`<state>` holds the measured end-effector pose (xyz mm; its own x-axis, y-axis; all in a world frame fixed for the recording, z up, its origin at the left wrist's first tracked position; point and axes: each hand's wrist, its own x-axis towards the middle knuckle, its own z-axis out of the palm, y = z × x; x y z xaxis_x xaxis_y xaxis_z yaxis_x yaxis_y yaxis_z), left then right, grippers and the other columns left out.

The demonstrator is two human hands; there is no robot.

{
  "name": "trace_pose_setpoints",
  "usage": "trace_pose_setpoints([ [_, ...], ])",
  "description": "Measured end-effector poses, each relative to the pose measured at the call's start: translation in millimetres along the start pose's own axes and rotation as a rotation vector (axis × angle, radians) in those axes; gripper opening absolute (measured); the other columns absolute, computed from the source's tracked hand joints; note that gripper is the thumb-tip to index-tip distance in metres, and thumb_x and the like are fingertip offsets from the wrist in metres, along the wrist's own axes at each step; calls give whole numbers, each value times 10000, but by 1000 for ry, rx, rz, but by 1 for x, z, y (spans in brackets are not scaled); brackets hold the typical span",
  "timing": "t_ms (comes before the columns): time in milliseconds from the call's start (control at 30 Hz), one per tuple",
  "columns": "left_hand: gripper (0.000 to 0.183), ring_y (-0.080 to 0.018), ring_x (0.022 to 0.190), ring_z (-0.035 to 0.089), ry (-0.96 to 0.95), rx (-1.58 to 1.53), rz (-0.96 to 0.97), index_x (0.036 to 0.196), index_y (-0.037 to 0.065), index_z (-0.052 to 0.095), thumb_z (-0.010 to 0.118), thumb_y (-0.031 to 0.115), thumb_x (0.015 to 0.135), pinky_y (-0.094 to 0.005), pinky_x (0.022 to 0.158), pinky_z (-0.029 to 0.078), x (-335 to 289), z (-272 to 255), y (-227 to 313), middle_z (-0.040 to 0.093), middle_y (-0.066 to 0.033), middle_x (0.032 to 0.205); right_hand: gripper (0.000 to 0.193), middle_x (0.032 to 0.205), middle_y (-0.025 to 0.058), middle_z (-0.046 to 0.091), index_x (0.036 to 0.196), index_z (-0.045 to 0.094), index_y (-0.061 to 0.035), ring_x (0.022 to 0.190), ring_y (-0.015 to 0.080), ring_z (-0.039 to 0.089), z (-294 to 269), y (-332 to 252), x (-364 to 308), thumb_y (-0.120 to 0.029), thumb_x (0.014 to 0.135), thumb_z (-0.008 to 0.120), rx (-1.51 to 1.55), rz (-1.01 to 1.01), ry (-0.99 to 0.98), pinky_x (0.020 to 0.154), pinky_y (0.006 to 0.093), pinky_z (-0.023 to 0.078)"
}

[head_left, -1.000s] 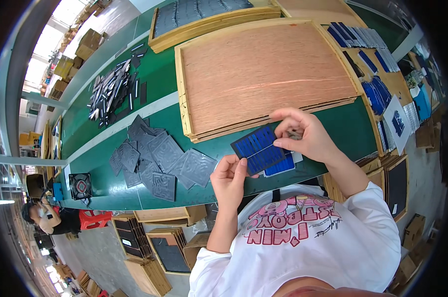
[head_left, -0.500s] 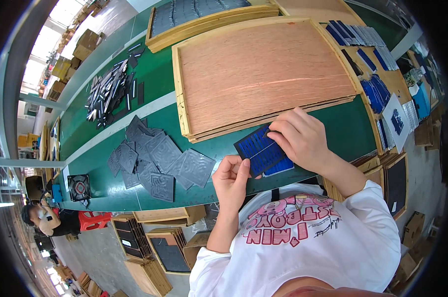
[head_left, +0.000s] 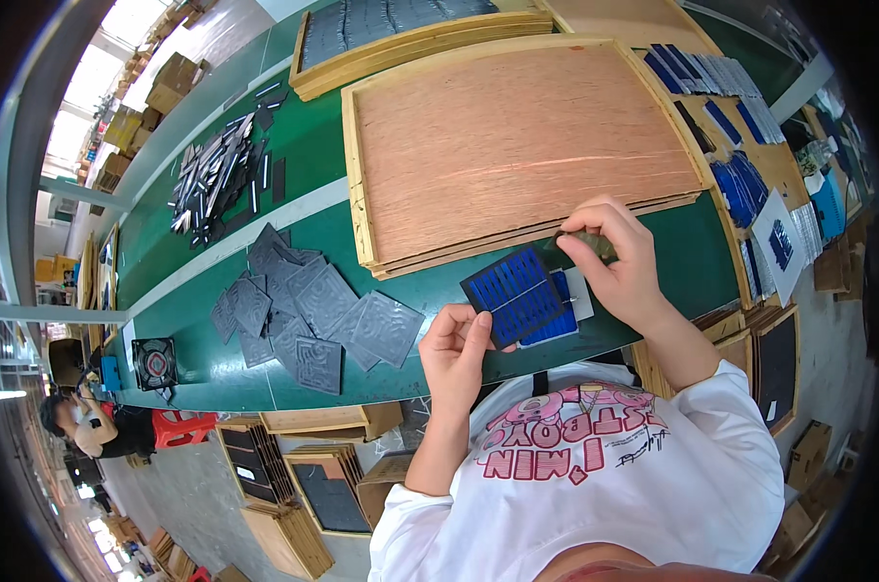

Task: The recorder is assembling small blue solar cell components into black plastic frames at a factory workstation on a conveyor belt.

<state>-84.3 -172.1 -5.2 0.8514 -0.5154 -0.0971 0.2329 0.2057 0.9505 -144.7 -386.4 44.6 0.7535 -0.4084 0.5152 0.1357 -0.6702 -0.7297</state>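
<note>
A small stack of square blue solar cells (head_left: 523, 296) with thin silver lines is held over the near edge of the green table (head_left: 313, 165). My left hand (head_left: 455, 357) grips the stack's lower left corner between thumb and fingers. My right hand (head_left: 616, 260) pinches the upper right corner of the stack, close to the front edge of the stacked wooden trays (head_left: 517, 145). A white backing sheet shows under the cells at the right.
Dark grey embossed square sheets (head_left: 304, 310) lie spread at the left, with a heap of dark strips (head_left: 216, 179) farther back. More blue cells (head_left: 735, 179) lie on trays at the right. A small black fan (head_left: 155, 363) sits near the table edge. Another person (head_left: 90, 427) sits at lower left.
The stack of cells has shifted slightly toward the wooden trays and tilted; my right hand has moved from covering its top to pinching its upper right corner. My left hand keeps its grip.
</note>
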Motion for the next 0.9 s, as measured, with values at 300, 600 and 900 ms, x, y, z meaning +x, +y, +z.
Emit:
trace_pose_setpoints([
  [300,67,-140,719,654,9,-718,-353,942,81,589,592,122,995,-357,604,606,-1,12,-5,592,-13,757,1156,1459,99,466,1495,334,-71,1185,159,528,16,7,-30,-148,536,975,825,290,-474,677,206,464],
  [600,871,-312,1104,583,108,770,272,1423,17,424,881,168,697,-429,936,493,-5,-47,23,531,-174,1353,1131,1395,125,508,1506,323,-68,1252,249,547,37,12,37,-211,580,957,454,66,-621,1040,391,447],
  [900,904,-375,1220,462,198,1445,337,1423,-9,416,868,174,661,-485,1002,366,-9,-91,38,510,-187,1303,900,1398,185,473,1423,462,-82,1316,361,451,143,88,202,-291,650,871,-194,-149,-436,1071,434,418],
])
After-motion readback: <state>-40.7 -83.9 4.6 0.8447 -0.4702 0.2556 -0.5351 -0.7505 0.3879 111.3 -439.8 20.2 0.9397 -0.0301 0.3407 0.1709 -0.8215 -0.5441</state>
